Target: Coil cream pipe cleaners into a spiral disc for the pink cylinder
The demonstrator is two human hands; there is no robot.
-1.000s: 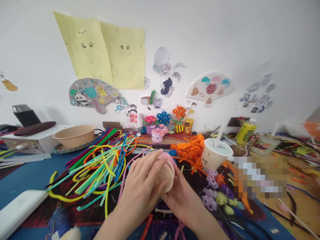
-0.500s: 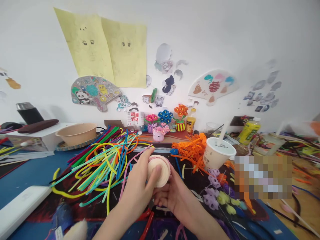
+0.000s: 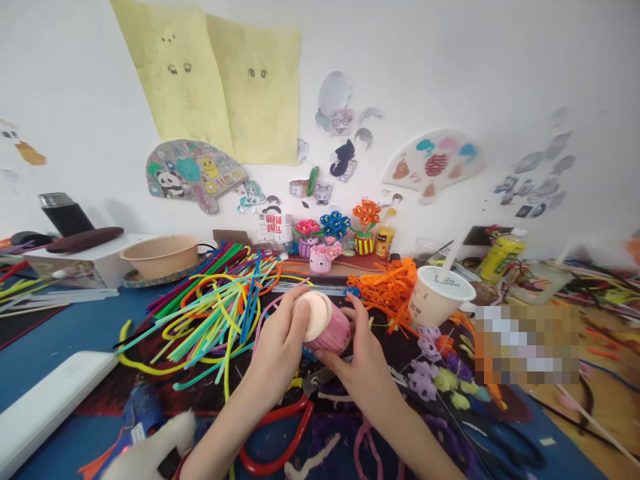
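Observation:
Between my hands is a small pink cup-shaped pot (image 3: 334, 335), ribbed along its side and tilted, with a round cream end (image 3: 316, 316) facing me. My left hand (image 3: 281, 333) grips it from the left, thumb lying on the cream end. On the other side my right hand (image 3: 361, 357) holds the pink wall, thumb below and fingers behind it. A pink-purple pipe cleaner (image 3: 265, 319) curves out beside my left hand. Under the hands lie red-handled pliers (image 3: 280, 460), partly covered by my left forearm.
Many coloured pipe cleaners (image 3: 220, 320) spread at left, near a white box-like object (image 3: 60, 400) and a blue glue gun (image 3: 143, 403). Orange pipe-cleaner pieces (image 3: 390, 287), a white cup with straw (image 3: 440, 297), purple flowers (image 3: 425, 377) and black scissors (image 3: 505, 443) lie right. Finished flower pots (image 3: 364, 243) stand behind.
The pot has turned in my hands, so its pink side now shows. My right hand has shifted up and round to its right side. The camera view has tilted slightly downward.

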